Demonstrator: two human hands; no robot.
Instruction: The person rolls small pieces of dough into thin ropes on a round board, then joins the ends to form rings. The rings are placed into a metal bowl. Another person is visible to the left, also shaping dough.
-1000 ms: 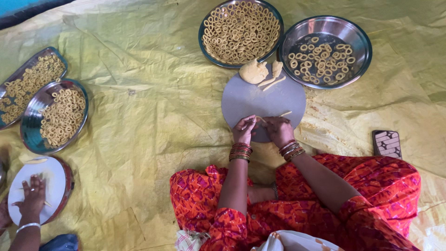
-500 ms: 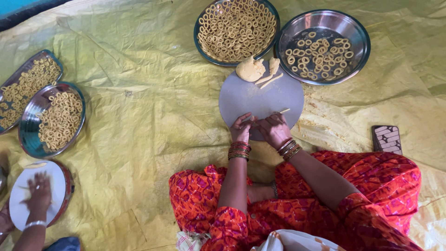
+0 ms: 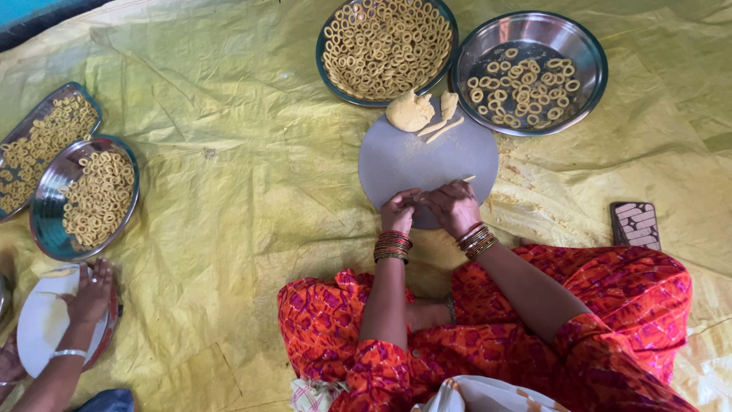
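Note:
My left hand [image 3: 399,211] and my right hand [image 3: 454,207] meet at the near edge of a round grey board [image 3: 427,156], pinching a thin strip of yellow dough [image 3: 467,179] between them; most of the strip is hidden by the fingers. At the board's far edge lie a lump of dough [image 3: 409,111] and a few short dough sticks [image 3: 442,128]. Just beyond stand two round steel plates: the left plate [image 3: 386,46] is packed with dough rings, the right plate [image 3: 530,72] holds several rings.
A yellow sheet [image 3: 229,191] covers the floor. Two more plates of rings [image 3: 84,198] sit at the far left. Another person's hand [image 3: 90,294] rests on a white board [image 3: 42,324] at lower left. A phone [image 3: 635,224] lies to my right.
My hands have stayed at the board's near edge, working the dough strip with small finger movements. The other person's hand has shifted a little on the white board.

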